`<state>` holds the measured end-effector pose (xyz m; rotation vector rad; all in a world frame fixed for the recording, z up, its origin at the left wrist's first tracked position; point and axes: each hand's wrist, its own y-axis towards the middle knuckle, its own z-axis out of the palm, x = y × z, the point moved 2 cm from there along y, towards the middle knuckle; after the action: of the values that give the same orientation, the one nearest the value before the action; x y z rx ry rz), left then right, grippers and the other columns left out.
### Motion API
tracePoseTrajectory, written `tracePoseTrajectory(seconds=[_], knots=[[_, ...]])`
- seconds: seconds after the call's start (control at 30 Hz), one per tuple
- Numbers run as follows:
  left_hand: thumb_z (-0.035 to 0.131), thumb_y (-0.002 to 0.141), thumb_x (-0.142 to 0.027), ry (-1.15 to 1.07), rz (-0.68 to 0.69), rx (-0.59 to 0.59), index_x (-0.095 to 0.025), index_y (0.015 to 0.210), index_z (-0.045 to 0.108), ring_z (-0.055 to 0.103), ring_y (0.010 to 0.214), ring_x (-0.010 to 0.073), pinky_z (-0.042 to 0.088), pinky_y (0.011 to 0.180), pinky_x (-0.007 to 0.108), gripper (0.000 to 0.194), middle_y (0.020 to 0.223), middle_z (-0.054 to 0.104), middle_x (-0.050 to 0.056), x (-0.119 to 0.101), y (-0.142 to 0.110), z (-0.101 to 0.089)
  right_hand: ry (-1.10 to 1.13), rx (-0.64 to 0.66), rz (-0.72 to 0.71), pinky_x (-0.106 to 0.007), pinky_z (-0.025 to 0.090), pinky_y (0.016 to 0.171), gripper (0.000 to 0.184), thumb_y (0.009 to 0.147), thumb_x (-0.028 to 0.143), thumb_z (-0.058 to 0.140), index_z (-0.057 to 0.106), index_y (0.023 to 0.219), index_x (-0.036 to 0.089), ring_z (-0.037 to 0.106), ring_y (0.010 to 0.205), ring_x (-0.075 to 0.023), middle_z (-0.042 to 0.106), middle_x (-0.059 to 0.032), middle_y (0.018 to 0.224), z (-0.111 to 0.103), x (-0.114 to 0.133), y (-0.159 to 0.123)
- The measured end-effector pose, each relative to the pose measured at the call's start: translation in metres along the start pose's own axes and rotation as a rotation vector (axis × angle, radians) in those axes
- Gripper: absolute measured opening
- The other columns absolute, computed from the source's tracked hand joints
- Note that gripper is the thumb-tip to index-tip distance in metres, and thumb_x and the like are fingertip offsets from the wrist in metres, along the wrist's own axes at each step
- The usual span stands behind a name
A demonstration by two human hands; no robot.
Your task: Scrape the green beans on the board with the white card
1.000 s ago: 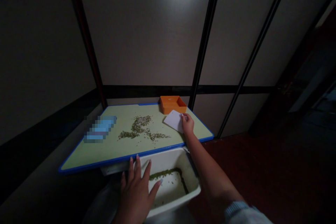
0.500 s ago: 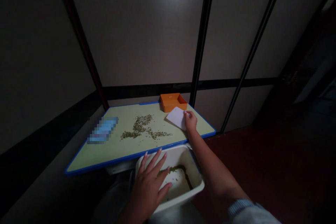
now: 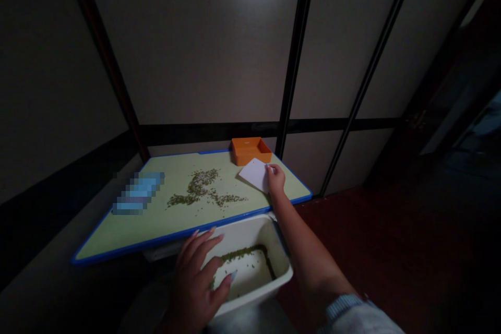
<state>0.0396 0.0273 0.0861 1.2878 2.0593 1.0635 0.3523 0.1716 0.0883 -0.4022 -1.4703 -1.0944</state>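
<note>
My right hand [image 3: 276,179] pinches one edge of a white card [image 3: 255,174], which is held tilted over the right part of the table. Small green beans or seeds [image 3: 201,188] lie scattered in a loose patch to the card's left. In front of the table's near edge stands a white plastic bin [image 3: 254,300], with more green seeds gathered along the inner edges of its floor. My left hand [image 3: 201,271] is over the bin's left side with fingers apart and slightly bent; I see nothing in it. Whether it touches the rim is hard to tell.
The pale yellow-green table [image 3: 129,232] has a blue edge. An orange open box [image 3: 251,156] sits at its back right, just behind the card. A blurred-out blue object [image 3: 140,192] lies on the left side. Panelled doors [image 3: 211,52] rise directly behind the table.
The whole view has shifted, so things appear farther left. My left hand has moved left over the bin, uncovering more of the seeds inside. My right hand keeps hold of the card.
</note>
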Motion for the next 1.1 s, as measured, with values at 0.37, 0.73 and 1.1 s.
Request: tracePoseTrajectory(seconds=[0.37,0.73,1.1], knots=[[0.045,0.094,-0.037,0.085,-0.114,0.024,-0.018,0.121,0.055,0.067,0.096,0.0224,0.055,0.081,0.031,0.034,0.106,0.068,0.009,0.007,-0.002,0.0,-0.159,0.11,-0.037,-0.026,0.044,0.076,0.017,0.08,0.03,0.053,0.066,0.084,0.019,0.061,0.081,-0.0181,0.071,-0.0046,0.083,0.005,0.001,-0.001],[0.05,0.089,-0.036,0.145,-0.283,0.105,-0.024,0.113,0.064,0.06,0.114,0.0339,0.054,0.088,0.054,0.03,0.122,0.065,0.012,0.018,-0.013,0.019,-0.575,0.376,-0.155,-0.028,0.042,0.073,0.023,0.09,0.031,0.049,0.068,0.099,0.022,0.065,0.084,-0.0215,0.073,-0.0086,0.093,0.03,0.004,0.0],[0.049,0.086,-0.031,0.368,-0.462,0.502,-0.026,0.137,0.052,0.025,0.142,0.0401,0.037,0.103,0.065,0.051,0.154,0.029,0.017,0.013,-0.023,0.038,-0.758,0.562,-0.282,-0.026,0.04,0.072,0.026,0.094,0.035,0.046,0.066,0.107,0.025,0.064,0.086,-0.0201,0.073,-0.0066,0.098,0.044,0.006,0.011]])
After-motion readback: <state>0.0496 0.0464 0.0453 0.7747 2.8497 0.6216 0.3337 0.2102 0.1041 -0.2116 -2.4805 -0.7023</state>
